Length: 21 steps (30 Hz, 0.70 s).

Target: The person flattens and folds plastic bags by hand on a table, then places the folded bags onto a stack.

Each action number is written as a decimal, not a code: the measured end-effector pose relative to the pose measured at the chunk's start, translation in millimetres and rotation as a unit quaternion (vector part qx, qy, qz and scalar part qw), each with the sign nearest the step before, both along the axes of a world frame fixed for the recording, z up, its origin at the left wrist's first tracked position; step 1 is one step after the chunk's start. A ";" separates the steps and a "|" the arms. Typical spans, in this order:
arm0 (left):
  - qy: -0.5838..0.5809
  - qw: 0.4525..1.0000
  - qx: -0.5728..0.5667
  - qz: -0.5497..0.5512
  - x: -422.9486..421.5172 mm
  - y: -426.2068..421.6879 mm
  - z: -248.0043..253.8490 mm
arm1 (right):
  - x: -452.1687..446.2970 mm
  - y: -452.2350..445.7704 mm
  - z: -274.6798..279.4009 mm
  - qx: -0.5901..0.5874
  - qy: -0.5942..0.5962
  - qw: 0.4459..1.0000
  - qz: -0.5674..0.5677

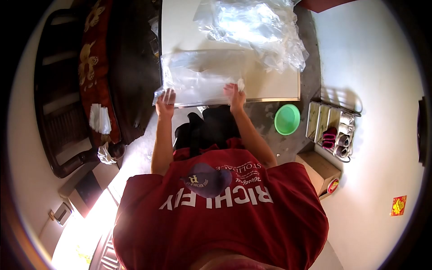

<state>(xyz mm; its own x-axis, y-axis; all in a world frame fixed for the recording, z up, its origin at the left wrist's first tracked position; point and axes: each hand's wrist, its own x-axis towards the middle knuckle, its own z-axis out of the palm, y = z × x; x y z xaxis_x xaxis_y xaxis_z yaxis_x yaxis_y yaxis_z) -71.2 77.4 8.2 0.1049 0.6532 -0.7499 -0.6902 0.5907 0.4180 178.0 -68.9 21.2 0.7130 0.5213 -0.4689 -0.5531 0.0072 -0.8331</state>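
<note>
In the head view, a clear flat plastic bag (198, 74) lies at the near edge of the white-topped table (274, 87), straight ahead of the person, its long axis running left to right. The left hand (165, 101) is at its near left corner, fingers partly spread, with thin film seeming to lie over them; the right hand (234, 95) is at its right end, fingers loosely bent by a crumpled bit of film. Whether either hand pinches the film I cannot tell. The bag thus spans the gap between the hands, neither clearly nearer to it. A heap of crumpled clear plastic (252, 27) lies beyond and to the right, nearer the right hand, and a green plastic basin (287, 119) sits beside the table's near right corner
</note>
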 end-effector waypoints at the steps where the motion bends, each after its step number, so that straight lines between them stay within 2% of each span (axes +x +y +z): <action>1: -0.047 0.997 0.057 0.002 0.9 2.6 8.8 | 2.7 2.0 10.0 -0.001 -0.001 1.000 -0.002; 2: -0.100 0.984 0.141 -0.030 -3.0 3.6 19.6 | 5.5 5.1 20.0 0.022 0.012 1.000 -0.012; 3: -0.123 0.979 0.163 -0.018 -2.8 2.3 28.5 | 7.9 8.3 26.3 0.046 0.024 0.998 -0.021; 5: -0.200 0.956 0.212 -0.047 -17.3 -2.0 1.4 | 7.7 1.7 25.9 0.041 0.041 0.998 -0.009; 6: -0.082 0.990 0.111 -0.009 -14.2 -9.4 -6.0 | 5.4 -4.4 23.2 0.033 0.060 0.998 0.003; 7: 0.037 0.999 0.008 0.028 -9.6 -16.2 -14.1 | 4.8 -13.5 8.8 0.033 0.061 0.998 0.003; 8: 0.083 0.996 -0.029 -0.024 -17.5 -23.1 -30.8 | 5.5 -24.9 -13.8 -0.032 0.142 0.989 0.001; 9: 0.119 0.988 -0.097 -0.003 -16.9 -30.7 -31.8 | 4.9 -27.6 -12.3 -0.097 0.221 0.970 -0.001; 10: 0.131 0.986 -0.099 -0.013 -18.0 -37.0 -31.8 | 4.7 -31.2 -10.3 -0.097 0.220 0.971 -0.002; 12: 0.143 0.985 -0.099 -0.021 -18.2 -38.1 -29.8 | 4.0 -35.9 -7.1 -0.187 0.167 0.968 0.026; 13: 0.151 0.985 -0.079 -0.023 -18.4 -35.6 -27.1 | 4.3 -36.8 -13.8 -0.186 0.167 0.968 0.025; 15: 0.159 0.985 -0.058 -0.029 -17.1 -30.8 -22.9 | 4.2 -36.0 -17.2 -0.147 0.084 0.984 0.059; 17: 0.156 0.984 -0.019 -0.084 -10.3 -19.9 -21.2 | 9.1 -25.9 -15.4 -0.126 0.084 0.988 0.043; 19: 0.154 0.983 -0.025 -0.094 4.0 -10.4 -2.3 | 13.9 -14.7 -13.4 -0.105 0.085 0.990 0.028; 21: 0.096 0.988 0.026 -0.117 9.6 -0.6 -2.9 | 20.6 -6.5 -15.7 0.001 0.095 0.995 0.006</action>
